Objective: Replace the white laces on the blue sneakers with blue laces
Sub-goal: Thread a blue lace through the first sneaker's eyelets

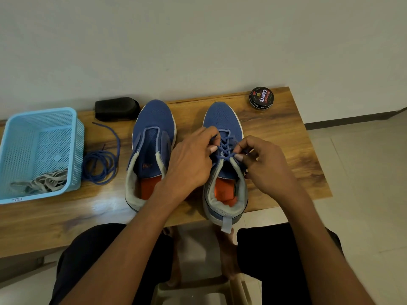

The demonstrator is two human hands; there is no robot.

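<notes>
Both forearms angled inward over the right sneaker (222,119); left hand (189,164) and right hand (264,168), each grip pinching its blue lace (224,148)

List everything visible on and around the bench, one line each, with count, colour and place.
wooden bench: one, brown, against the wall
mesh sneakers: two, blue, side by side mid-bench; left one unlaced
threaded lace: one, blue, crisscrossed on the right sneaker
loose lace: one, blue, coiled left of the sneakers
plastic basket: one, light blue, bench's left end
removed laces: whitish-grey bundle, count unclear, inside the basket
polish tin: one, black, far right corner
sponge block: one, black, behind the loose lace
left hand: pinching the threaded lace
right hand: pinching the threaded lace
</notes>
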